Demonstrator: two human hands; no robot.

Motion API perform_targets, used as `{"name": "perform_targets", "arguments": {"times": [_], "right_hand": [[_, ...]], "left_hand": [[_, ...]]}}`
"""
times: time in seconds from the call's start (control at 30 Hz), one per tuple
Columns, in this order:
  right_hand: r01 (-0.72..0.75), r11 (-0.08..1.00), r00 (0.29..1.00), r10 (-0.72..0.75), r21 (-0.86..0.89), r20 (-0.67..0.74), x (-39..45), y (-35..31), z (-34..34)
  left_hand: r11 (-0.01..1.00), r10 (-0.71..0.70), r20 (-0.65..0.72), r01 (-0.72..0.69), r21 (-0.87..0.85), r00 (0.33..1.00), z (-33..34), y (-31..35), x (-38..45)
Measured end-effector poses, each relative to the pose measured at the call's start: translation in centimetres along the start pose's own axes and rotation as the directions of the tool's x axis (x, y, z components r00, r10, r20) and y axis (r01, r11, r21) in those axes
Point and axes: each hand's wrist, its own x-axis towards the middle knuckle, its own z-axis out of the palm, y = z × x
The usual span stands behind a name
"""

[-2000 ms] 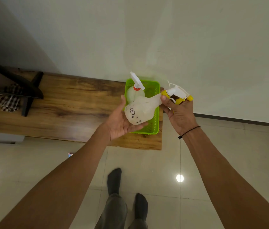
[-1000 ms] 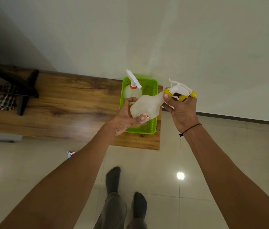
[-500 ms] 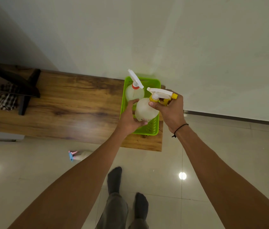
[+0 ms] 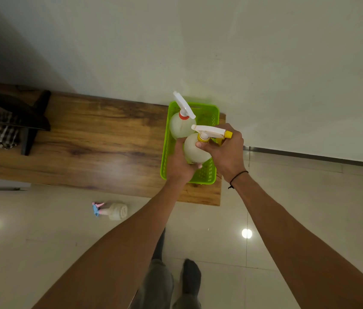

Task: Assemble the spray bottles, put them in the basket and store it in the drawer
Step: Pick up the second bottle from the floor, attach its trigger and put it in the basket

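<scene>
**A:** ok so what's going on here, biggest stuff first?

**B:** Wooden top (image 4: pixel 86 148) runs across the middle left of the frame, up against the wall. At its right end sits the green basket (image 4: pixel 207 177), close to the edge, I'd guess so it's easy to reach.

**A:** and the bottles?

**B:** One with a red collar (image 4: pixel 179 127) stands upright in the upper half of the basket. The one with the yellow nozzle (image 4: pixel 195 150) is upright over the lower half, right next to the first. Can't tell if its base touches the basket floor yet.

**A:** hands?

**B:** Left hand (image 4: pixel 181 162) wraps around the body from the left and below, probably to steady it. Right hand (image 4: pixel 227 150) curls around the neck just under the trigger head, looks like a grip for guiding it in straight. So both are clamped on that same bottle.

**A:** anything left over?

**B:** Yep, a third bottle with a blue and pink head (image 4: pixel 112 211) lies on its side on the floor, lower left of the basket. Seems like it's next. No drawer visible.
</scene>
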Motion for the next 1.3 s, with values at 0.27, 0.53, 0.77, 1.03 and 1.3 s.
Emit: {"name": "perform_targets", "arguments": {"times": [0.27, 0.53, 0.77, 1.03, 1.3], "right_hand": [[-0.042, 0.997, 0.998, 0.044, 0.07, -0.033, 0.9, 2.3, 0.8], [-0.018, 1.0, 1.0, 0.018, -0.006, 0.007, 1.6, 3.4, 0.6], [0.03, 0.994, 0.999, -0.027, -0.101, 0.03, 0.9, 3.7, 0.2], [-0.003, 0.99, 0.999, 0.011, -0.143, 0.053, -0.9, 3.2, -0.8], [-0.045, 0.989, 0.997, 0.036, -0.144, -0.062, -5.0, 3.3, -1.8]], "left_hand": [[0.924, -0.298, 0.038, 0.298, -0.237, 0.954, 1.9, -0.3, 1.1], [0.899, -0.336, 0.099, 0.35, -0.264, 0.937, 2.0, -0.5, 1.3], [0.922, -0.332, 0.069, 0.339, -0.188, 0.941, 0.9, -0.2, 1.0], [0.938, -0.311, 0.007, 0.309, -0.158, 0.95, 0.2, 0.0, -1.5], [0.885, -0.338, -0.109, 0.276, -0.376, 0.935, -1.4, -0.6, -5.7]]}}
